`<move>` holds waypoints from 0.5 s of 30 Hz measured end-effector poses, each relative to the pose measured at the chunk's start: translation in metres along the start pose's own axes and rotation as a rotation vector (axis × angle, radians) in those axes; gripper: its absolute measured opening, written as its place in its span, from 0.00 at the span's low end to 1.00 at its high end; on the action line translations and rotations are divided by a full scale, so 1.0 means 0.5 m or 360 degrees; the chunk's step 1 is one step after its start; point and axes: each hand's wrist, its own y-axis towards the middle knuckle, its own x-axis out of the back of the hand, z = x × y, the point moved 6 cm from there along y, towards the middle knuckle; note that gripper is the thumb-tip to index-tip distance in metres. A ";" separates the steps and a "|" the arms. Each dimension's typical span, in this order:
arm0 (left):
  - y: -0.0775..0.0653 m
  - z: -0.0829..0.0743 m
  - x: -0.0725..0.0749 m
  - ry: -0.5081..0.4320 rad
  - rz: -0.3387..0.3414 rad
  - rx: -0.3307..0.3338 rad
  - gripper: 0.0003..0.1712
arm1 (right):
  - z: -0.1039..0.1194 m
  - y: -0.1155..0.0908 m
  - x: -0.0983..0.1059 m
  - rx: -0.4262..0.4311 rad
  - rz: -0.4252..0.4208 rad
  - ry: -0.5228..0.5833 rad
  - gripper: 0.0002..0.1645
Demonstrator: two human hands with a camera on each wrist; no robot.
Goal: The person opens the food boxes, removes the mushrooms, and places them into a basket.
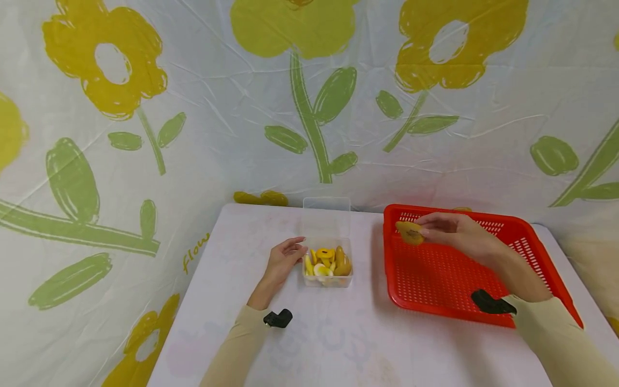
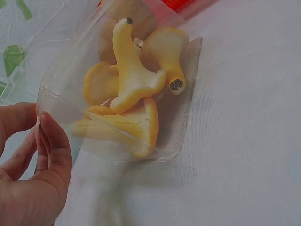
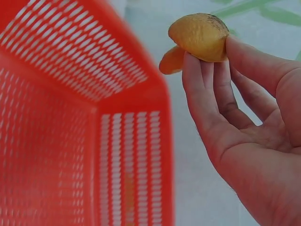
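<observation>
My left hand (image 1: 282,260) is at the left side of a small clear plastic box (image 1: 328,281), thumb and finger pinching its edge in the left wrist view. Inside lie several yellow, pale-stemmed mushrooms (image 2: 134,77) like chanterelles, and a brownish lobed piece (image 1: 343,263) at the right. The box's clear lid (image 1: 326,216) stands raised at the back. Over the left part of a red basket (image 1: 450,279), my right hand (image 1: 452,231) pinches a brownish-yellow lobed piece (image 3: 200,37) between thumb and fingertips; its exact kind I cannot tell.
The red basket has slotted walls and a raised rim, and stands at the right of the white-covered table (image 1: 309,333). A flower-printed cloth (image 1: 208,107) hangs close behind and to the left. Black wrist cameras (image 1: 278,318) sit on both sleeves.
</observation>
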 end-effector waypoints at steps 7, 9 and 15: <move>-0.004 0.001 -0.002 0.0001 -0.0015 0.0018 0.23 | -0.063 0.003 -0.006 0.0064 0.0097 0.0032 0.22; -0.005 0.001 -0.003 -0.0001 -0.0019 0.0021 0.22 | -0.074 0.005 -0.012 0.0087 0.0139 0.0021 0.21; -0.009 0.001 -0.003 -0.0009 -0.0021 0.0019 0.22 | -0.091 0.017 -0.036 0.0124 0.0272 -0.0038 0.18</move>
